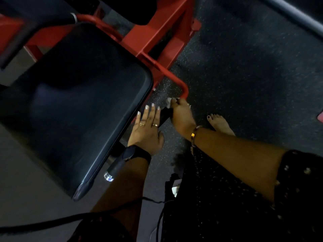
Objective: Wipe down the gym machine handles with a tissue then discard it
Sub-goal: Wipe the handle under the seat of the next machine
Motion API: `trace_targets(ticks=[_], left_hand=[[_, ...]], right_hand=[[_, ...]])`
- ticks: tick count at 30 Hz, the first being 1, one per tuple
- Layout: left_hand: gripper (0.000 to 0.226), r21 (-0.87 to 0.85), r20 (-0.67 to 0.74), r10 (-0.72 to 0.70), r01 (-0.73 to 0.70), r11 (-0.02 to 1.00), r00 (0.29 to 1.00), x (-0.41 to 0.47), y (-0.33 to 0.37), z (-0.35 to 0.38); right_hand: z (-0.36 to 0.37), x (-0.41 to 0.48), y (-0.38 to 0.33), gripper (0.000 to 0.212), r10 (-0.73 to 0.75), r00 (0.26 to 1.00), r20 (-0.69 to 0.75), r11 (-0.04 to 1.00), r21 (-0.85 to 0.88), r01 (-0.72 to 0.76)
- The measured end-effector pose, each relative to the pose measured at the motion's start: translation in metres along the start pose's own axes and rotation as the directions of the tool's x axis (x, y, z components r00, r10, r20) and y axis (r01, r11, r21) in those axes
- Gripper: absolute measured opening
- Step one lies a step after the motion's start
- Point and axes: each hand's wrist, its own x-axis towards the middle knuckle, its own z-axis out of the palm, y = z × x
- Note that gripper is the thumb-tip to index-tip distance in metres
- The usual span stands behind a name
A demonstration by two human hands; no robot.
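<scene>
A black padded handle grip runs along the right side of the seat, at the end of a red bent bar. My right hand is curled round the upper end of the grip with a white tissue bunched under its fingers. My left hand lies flat with straight fingers beside the grip, at the seat's edge, and wears a dark watch. The lower end of the handle, with a chrome cap, sticks out below my left wrist.
The large black seat pad fills the left. The red machine frame stands behind it. Dark speckled rubber floor spreads to the right, with my bare foot on it. A black cable crosses the bottom left.
</scene>
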Motion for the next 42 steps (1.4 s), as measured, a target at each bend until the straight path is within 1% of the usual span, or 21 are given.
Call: trace_targets(ticks=[2,3,7,9,12,15,16,18,20,23,28,30,31,32,33,34,35,37,39,40,42], left_hand=[[0.08,-0.003,-0.005,0.006,-0.006,1.0,1.0,0.001,-0.001,0.0],[0.08,-0.004,-0.008,0.008,-0.008,1.0,1.0,0.001,0.0,-0.001],[0.079,0.008,0.011,0.006,-0.006,1.0,1.0,0.001,0.001,-0.002],[0.079,0.001,0.0,0.012,-0.012,1.0,1.0,0.001,0.001,0.0],[0.08,-0.005,-0.046,0.022,-0.023,1.0,0.999,-0.001,0.0,0.002],[0.079,0.019,-0.028,0.023,-0.023,1.0,0.999,0.0,-0.001,0.003],[0.08,0.021,-0.027,0.025,-0.025,0.999,0.999,0.001,-0.001,0.004],[0.079,0.035,-0.051,0.028,-0.027,0.999,0.998,0.001,-0.002,0.007],[0.077,0.077,-0.09,0.015,-0.008,0.997,0.996,0.003,-0.003,0.01],[0.077,0.098,-0.1,0.015,-0.005,0.995,0.995,0.002,-0.003,0.014],[0.082,0.088,-0.088,0.004,0.004,0.996,0.996,0.002,-0.002,0.014],[0.082,0.054,-0.087,0.002,0.003,0.999,0.996,0.001,0.0,0.013],[0.083,0.037,-0.084,-0.005,0.008,0.999,0.996,0.0,0.0,0.011],[0.085,0.03,-0.088,-0.009,0.012,0.999,0.996,-0.001,0.0,0.01],[0.086,0.026,-0.082,-0.012,0.014,1.0,0.997,-0.001,0.0,0.008],[0.087,0.028,-0.052,-0.013,0.015,0.999,0.999,-0.001,0.0,0.007],[0.088,0.038,-0.012,-0.016,0.017,0.999,1.0,0.0,0.001,0.005],[0.089,0.055,0.021,-0.028,0.027,0.998,0.999,0.001,0.002,0.003],[0.09,0.067,0.03,-0.037,0.034,0.997,0.999,0.001,0.003,0.001],[0.091,0.069,0.033,-0.037,0.035,0.997,0.999,0.001,0.003,0.001],[0.09,0.079,0.045,-0.044,0.04,0.996,0.998,0.001,0.003,0.002]], right_hand=[[0.011,-0.021,0.003,0.02,-0.16,0.987,0.011,0.974,-0.161,0.159],[0.013,-0.026,0.008,0.022,-0.288,0.957,0.029,0.902,-0.329,0.281],[0.006,-0.011,0.015,0.02,-0.392,0.915,0.093,0.764,-0.522,0.38],[-0.004,0.009,0.016,0.019,-0.376,0.925,0.047,0.785,-0.514,0.345],[-0.011,0.028,0.009,0.02,-0.215,0.977,-0.004,0.873,-0.448,0.191],[-0.006,0.022,0.004,0.038,-0.05,0.997,0.061,0.923,-0.379,0.07],[-0.003,0.015,0.006,0.042,-0.057,0.994,0.096,0.902,-0.422,0.093],[0.005,-0.01,0.005,0.033,-0.147,0.971,0.19,0.865,-0.452,0.219],[0.012,-0.025,0.009,0.024,-0.248,0.959,0.14,0.894,-0.348,0.282],[0.008,-0.012,0.029,0.028,-0.34,0.93,0.141,0.854,-0.368,0.368],[0.001,0.027,0.02,0.012,-0.27,0.963,0.006,0.827,-0.511,0.235],[0.005,0.031,0.008,0.025,-0.179,0.978,0.104,0.775,-0.598,0.206],[0.007,0.028,0.003,0.026,-0.183,0.972,0.145,0.679,-0.697,0.231],[0.007,0.017,-0.008,0.025,-0.178,0.964,0.198,0.658,-0.704,0.266],[0.006,0.011,-0.013,0.025,-0.2,0.93,0.307,0.569,-0.737,0.366],[0.004,0.004,-0.012,0.025,-0.249,0.91,0.333,0.589,-0.693,0.415],[0.003,0.001,-0.009,0.025,-0.311,0.851,0.422,0.504,-0.686,0.525],[-0.011,0.0,-0.009,0.028,-0.343,0.821,0.456,0.549,-0.612,0.569],[-0.026,0.008,-0.006,0.017,-0.334,0.843,0.421,0.646,-0.549,0.53],[-0.031,0.017,-0.006,0.012,-0.314,0.86,0.403,0.659,-0.56,0.503],[-0.038,0.038,-0.006,0.021,-0.292,0.878,0.379,0.604,-0.639,0.476]])
